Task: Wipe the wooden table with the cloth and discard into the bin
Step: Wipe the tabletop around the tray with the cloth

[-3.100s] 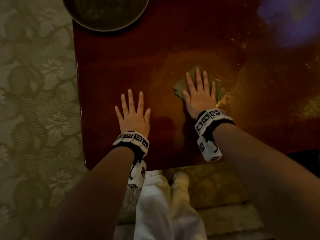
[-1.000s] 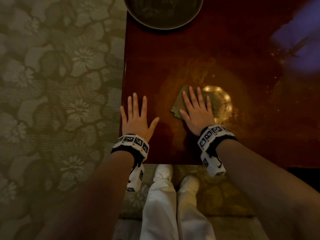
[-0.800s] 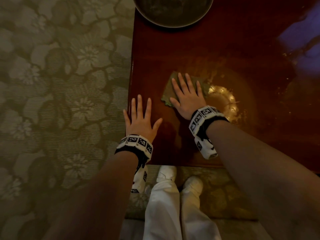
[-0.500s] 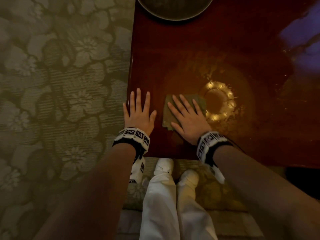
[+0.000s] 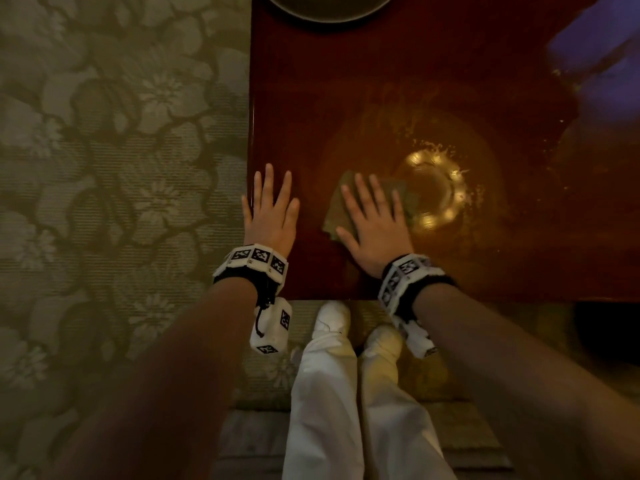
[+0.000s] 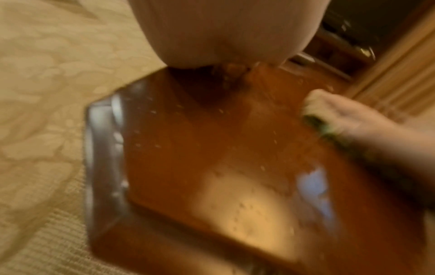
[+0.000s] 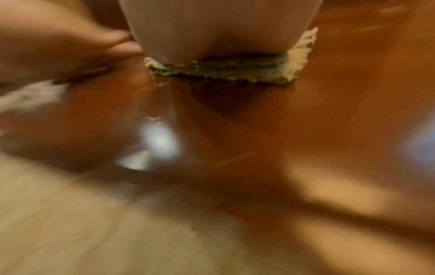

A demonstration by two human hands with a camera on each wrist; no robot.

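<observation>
From my feed the table is glossy reddish-brown, the cloth a dull olive green, the carpet pale olive with a floral pattern, my trousers white.

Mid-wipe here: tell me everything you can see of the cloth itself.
The cloth is small, flat and dull green, with a ragged, frayed pale edge seen from the right wrist. It lies flat on the wooden table near the front edge, pressed under the right hand, whose straight, spread fingers cover most of it. The left hand rests flat beside it, apart. A bright ring-shaped glare lies just to its right.
</observation>
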